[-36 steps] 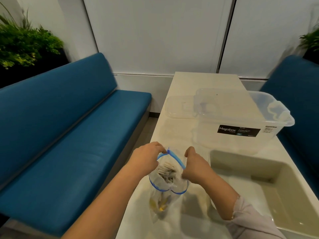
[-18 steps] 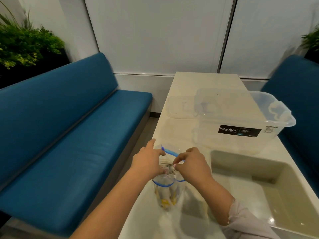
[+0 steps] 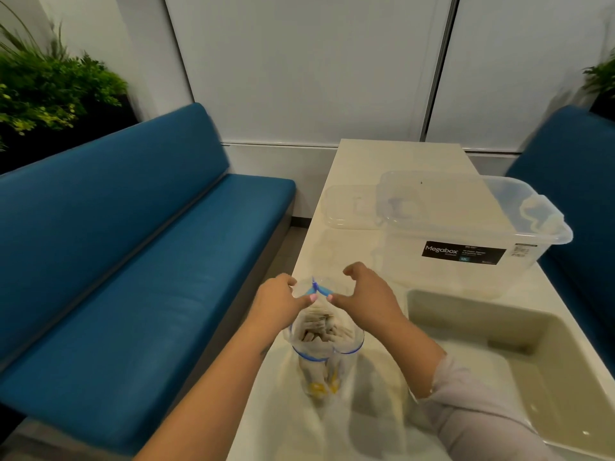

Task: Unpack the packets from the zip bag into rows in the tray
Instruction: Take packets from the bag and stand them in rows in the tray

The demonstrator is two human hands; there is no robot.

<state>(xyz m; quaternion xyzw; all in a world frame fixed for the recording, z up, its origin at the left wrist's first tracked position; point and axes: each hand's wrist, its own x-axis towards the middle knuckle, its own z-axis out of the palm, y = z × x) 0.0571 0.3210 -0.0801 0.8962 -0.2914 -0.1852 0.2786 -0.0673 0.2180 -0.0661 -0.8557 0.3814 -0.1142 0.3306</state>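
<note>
A clear zip bag (image 3: 324,362) with a blue zip strip stands upright on the white table (image 3: 392,161), near its left edge. Inside it sit several pale packets (image 3: 321,327), some with yellow at the bottom. My left hand (image 3: 278,302) pinches the left side of the bag's mouth. My right hand (image 3: 367,296) pinches the right side, and the mouth gapes between them. The beige tray (image 3: 549,331) lies to the right of the bag and I see nothing in it.
A clear Megabox bin (image 3: 466,234) stands behind the tray, its clear lid (image 3: 349,207) lying to its left. Blue benches (image 3: 133,261) flank the table on both sides. Green plants (image 3: 50,91) sit at the far left and far right.
Both hands have shifted their grip on the bag's mouth, closing in at its top and then pulling it apart again. The bag has stayed upright on the table.
</note>
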